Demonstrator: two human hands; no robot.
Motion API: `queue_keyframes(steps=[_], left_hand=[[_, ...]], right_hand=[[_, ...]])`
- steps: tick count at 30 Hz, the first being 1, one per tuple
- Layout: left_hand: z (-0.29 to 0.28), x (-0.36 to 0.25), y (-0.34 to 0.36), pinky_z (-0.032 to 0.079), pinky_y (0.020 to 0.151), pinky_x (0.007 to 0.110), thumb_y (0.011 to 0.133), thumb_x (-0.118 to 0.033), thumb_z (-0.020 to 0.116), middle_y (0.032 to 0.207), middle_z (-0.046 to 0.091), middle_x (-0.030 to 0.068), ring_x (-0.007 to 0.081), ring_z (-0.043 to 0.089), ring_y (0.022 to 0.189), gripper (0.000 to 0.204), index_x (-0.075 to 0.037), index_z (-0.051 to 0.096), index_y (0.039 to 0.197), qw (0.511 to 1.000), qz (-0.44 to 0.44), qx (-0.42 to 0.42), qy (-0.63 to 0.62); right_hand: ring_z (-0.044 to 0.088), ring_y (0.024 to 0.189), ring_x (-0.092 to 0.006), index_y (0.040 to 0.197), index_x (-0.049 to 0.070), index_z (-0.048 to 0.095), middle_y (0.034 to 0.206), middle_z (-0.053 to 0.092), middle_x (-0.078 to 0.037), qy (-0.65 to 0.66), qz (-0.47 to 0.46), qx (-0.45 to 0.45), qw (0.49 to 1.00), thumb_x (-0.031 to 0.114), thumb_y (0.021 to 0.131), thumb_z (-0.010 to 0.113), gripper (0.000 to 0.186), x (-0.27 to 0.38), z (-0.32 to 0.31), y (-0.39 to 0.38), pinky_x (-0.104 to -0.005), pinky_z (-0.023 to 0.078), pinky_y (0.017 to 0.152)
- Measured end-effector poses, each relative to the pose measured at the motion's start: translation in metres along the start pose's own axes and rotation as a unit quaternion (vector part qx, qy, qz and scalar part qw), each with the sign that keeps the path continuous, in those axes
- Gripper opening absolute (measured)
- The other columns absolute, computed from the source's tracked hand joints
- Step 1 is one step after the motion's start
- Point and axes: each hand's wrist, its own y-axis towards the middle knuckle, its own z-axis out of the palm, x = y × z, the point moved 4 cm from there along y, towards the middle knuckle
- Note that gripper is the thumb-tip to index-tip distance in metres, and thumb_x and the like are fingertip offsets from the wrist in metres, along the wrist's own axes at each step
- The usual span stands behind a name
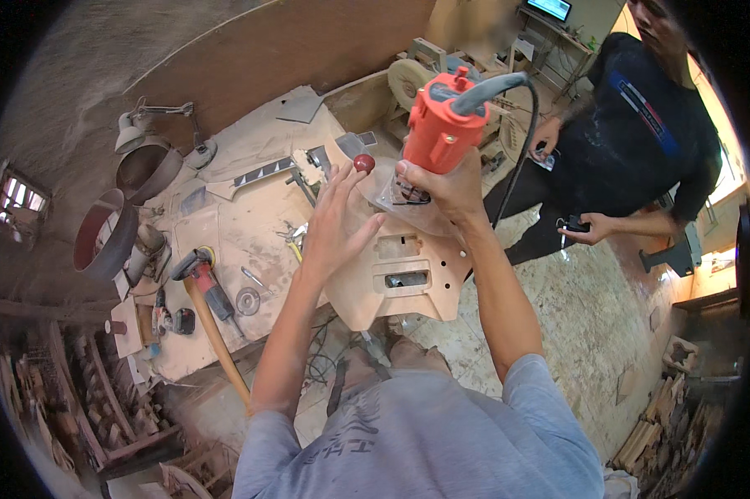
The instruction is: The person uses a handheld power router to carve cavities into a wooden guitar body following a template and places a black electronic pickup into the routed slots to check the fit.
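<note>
Wraps the right hand (458,190) snugly around a bright red, cylindrical power router (444,129) with a grey cap and thick grey cord, with the thumb across its near side. Spreads the left hand (332,233) wide and nearly flat, with the fingertips just beside a glossy, dark red ball knob (363,163); cannot tell contact from this angle. Stands between twelve and one o'clock of the pale wooden guitar body (362,279) with two routed pockets, above its far part. Lies, as that body, at the edge of a dusty, pale workbench (188,353) and serves as clock centre. Holds at nine to ten o'clock yellow-handled metal pliers (295,243), then at nine a red-and-black handheld sander (209,283) near a round metal disc (248,301). Carries at ten a pale wooden neck with a dark fretboard (263,172) and, farther, a whitish desk lamp (131,133). Includes at two o'clock a standing co-worker in a dark shirt (641,141), and at four stacked wooden offcuts (658,424).
</note>
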Motion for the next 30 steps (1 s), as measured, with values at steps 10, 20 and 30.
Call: queue_keyframes(steps=[10,20,30], left_hand=[[0.024,0.034,0.003,0.048,0.106,0.051,0.08,-0.019,0.089,0.133,0.063,0.0202,0.0429,0.061,0.122,0.069,-0.004,0.053,0.136,0.995,-0.04,0.058,-0.069],[0.021,0.043,0.018,0.044,0.112,0.048,0.081,-0.011,0.084,0.13,0.065,0.0191,0.0437,0.061,0.126,0.06,-0.005,0.056,0.134,0.995,-0.029,0.054,-0.083],[-0.005,0.007,0.106,0.049,0.111,0.041,0.104,-0.021,0.064,0.138,0.071,0.0209,0.0329,0.067,0.13,0.036,-0.002,0.07,0.135,0.955,0.027,0.023,-0.295]], right_hand=[[0.072,0.1,-0.0167,0.128,0.003,0.065,0.109,0.074,-0.005,-0.1,0.035,0.003,0.994,0.027,0.069,0.095,0.071,-0.02,-0.006,-0.006,-0.0334,0.058,0.089],[0.071,0.1,-0.0156,0.125,0.004,0.066,0.109,0.074,-0.004,-0.086,0.042,-0.014,0.995,0.021,0.073,0.094,0.062,-0.039,0.003,-0.008,-0.0335,0.058,0.091],[0.066,0.113,-0.0171,0.137,0.007,0.064,0.123,0.07,-0.003,-0.126,0.068,-0.028,0.989,0.025,0.071,0.092,0.074,-0.045,0.002,-0.011,-0.0367,0.051,0.1]])
